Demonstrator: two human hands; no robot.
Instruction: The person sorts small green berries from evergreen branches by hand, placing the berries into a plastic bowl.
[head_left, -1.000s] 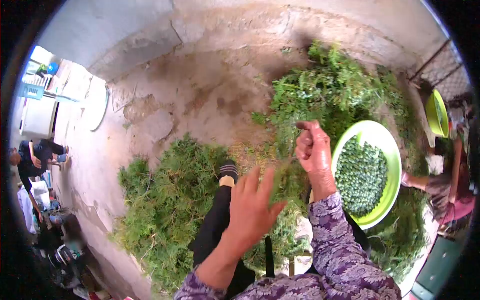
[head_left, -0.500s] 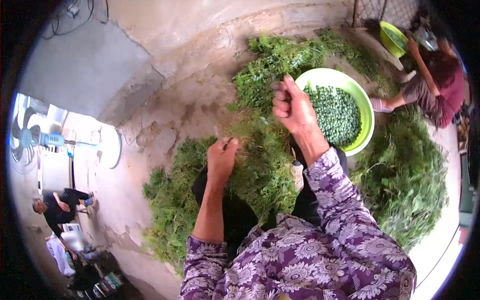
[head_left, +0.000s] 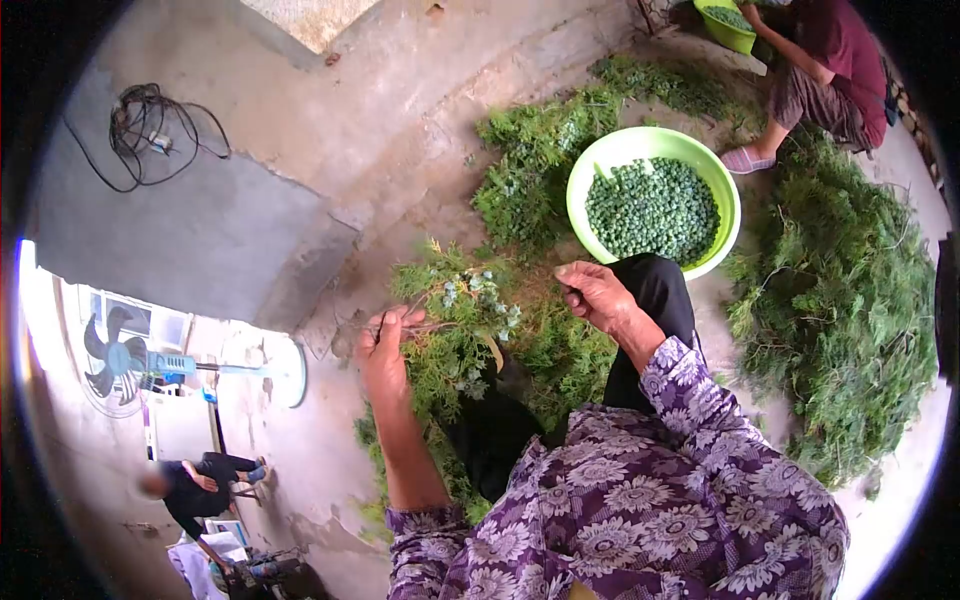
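My left hand (head_left: 384, 362) is closed on the stem end of a leafy evergreen sprig (head_left: 462, 312), which bears clusters of pale blue-green seed cones. The sprig reaches right, over my dark trouser legs and the foliage on the ground. My right hand (head_left: 603, 298) is beside my right knee with thumb and fingers pinched together; whatever is between them cannot be made out. Just beyond it stands a lime-green basin (head_left: 727, 190), holding many small round green cones (head_left: 655, 212). Neither hand touches the basin.
Evergreen cuttings lie in heaps at the right (head_left: 835, 310) and behind the basin (head_left: 540, 150). A person (head_left: 835, 80) sits at top right with another green basin (head_left: 725, 28). At left are a fan (head_left: 125, 365), a coiled cable (head_left: 140, 130) and a second seated person (head_left: 195, 490).
My right hand has dropped from beside the basin's rim toward my knee. My left hand has shifted left, and a cone-bearing sprig now shows clearly in it. The whole view has shifted.
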